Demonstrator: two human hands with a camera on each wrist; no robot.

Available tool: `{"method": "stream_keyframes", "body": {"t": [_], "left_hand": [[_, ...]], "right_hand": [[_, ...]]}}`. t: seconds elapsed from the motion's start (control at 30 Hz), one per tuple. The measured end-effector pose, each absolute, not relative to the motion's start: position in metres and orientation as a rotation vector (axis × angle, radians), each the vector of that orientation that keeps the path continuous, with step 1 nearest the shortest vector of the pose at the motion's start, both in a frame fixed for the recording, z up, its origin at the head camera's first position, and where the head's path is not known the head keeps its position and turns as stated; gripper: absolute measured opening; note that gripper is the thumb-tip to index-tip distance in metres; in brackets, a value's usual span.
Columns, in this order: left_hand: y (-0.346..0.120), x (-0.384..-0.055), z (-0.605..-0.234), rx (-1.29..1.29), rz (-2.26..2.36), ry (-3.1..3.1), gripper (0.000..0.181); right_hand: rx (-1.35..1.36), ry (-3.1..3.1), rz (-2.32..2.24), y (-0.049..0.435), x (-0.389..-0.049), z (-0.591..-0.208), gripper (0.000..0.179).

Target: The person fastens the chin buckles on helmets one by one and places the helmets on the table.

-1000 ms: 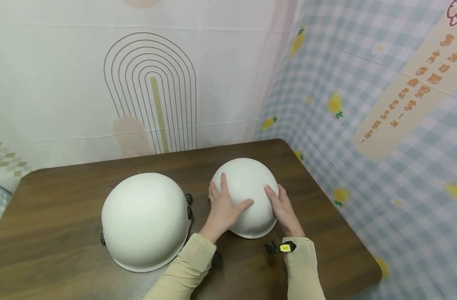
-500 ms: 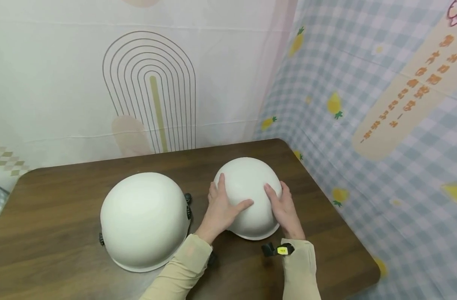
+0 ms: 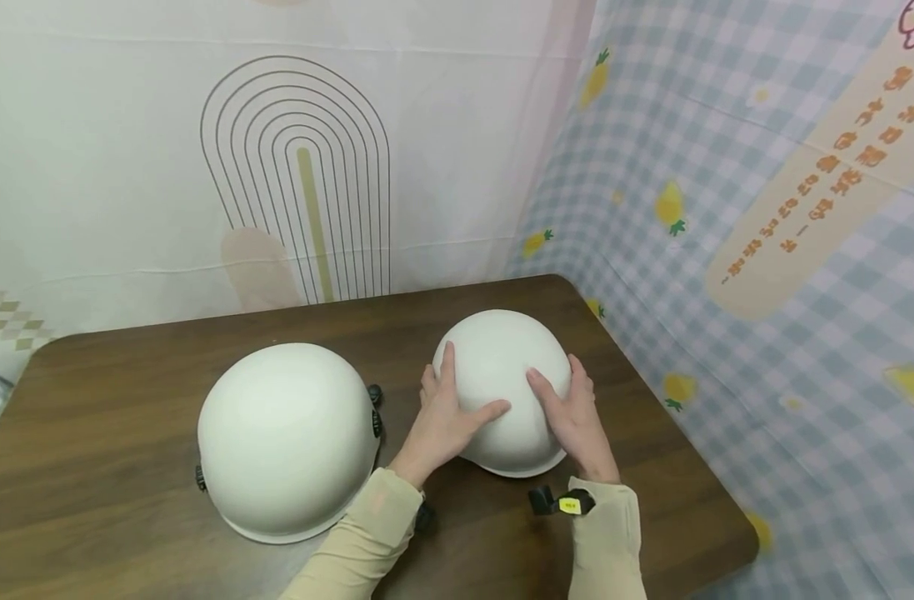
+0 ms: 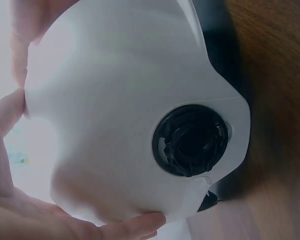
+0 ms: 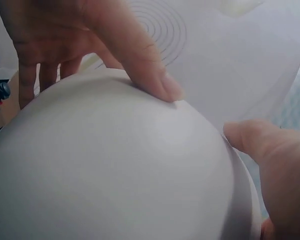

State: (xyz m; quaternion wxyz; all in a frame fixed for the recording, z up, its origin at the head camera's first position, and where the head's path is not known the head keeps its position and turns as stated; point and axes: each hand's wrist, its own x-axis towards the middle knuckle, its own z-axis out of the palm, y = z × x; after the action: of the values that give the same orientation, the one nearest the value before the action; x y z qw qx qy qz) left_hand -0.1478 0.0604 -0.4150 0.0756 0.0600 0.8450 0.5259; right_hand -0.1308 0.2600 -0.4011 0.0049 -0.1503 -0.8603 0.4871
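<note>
White helmet point(image 5: 110, 170) fills the view, dome up. Left hand point(image 5: 75, 40) lies across its top, fingers spread. Right thumb point(image 5: 260, 145) presses its right edge. Patterned curtain point(image 5: 230, 55) behind.

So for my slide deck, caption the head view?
Both hands hold the smaller white helmet beside a larger one.
</note>
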Motion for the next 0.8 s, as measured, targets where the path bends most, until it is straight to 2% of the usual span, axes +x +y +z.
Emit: {"method": "stream_keyframes", "body": {"t": [0.8], "left_hand": [[0.063,-0.145,-0.416,0.177,1.673,2.46,0.117]], "right_hand": [[-0.403,-2.754,1.342,0.26,-0.119,-0.388,0.104]]}}
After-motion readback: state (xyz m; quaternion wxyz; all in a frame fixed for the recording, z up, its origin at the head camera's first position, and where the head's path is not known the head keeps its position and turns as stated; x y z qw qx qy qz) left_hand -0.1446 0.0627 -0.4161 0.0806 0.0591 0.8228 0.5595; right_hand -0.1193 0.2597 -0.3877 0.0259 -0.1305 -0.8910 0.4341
